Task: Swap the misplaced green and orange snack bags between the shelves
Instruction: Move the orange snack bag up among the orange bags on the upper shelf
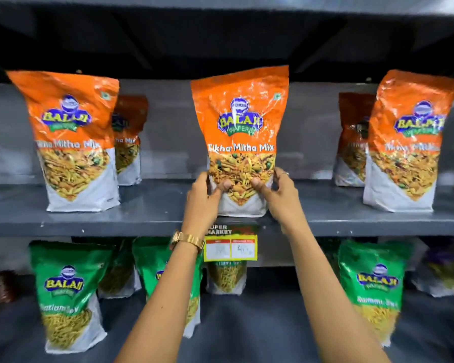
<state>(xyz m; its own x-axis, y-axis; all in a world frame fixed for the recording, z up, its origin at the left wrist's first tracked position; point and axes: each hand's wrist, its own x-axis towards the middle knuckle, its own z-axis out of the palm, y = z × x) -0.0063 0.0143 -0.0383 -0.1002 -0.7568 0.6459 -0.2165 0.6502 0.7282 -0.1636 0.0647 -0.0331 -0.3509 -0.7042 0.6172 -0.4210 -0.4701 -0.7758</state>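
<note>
Both hands, left hand [203, 197] and right hand [281, 195], clasp orange bag [240, 132] low at sides on upper shelf [142, 221]. Seat base flat, label forward, upright before letting go.

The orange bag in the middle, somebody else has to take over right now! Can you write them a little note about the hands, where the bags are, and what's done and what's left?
Left hand and right hand: both grip the bottom corners of the middle orange bag, which stands upright at the front edge of the upper shelf.
Upper shelf: only orange bags show, including the front ones at left and right.
Lower shelf: only green bags show, such as those at left and right.
Done: the colours look sorted.
Left: probably let go and check the bag stands by itself.
</note>
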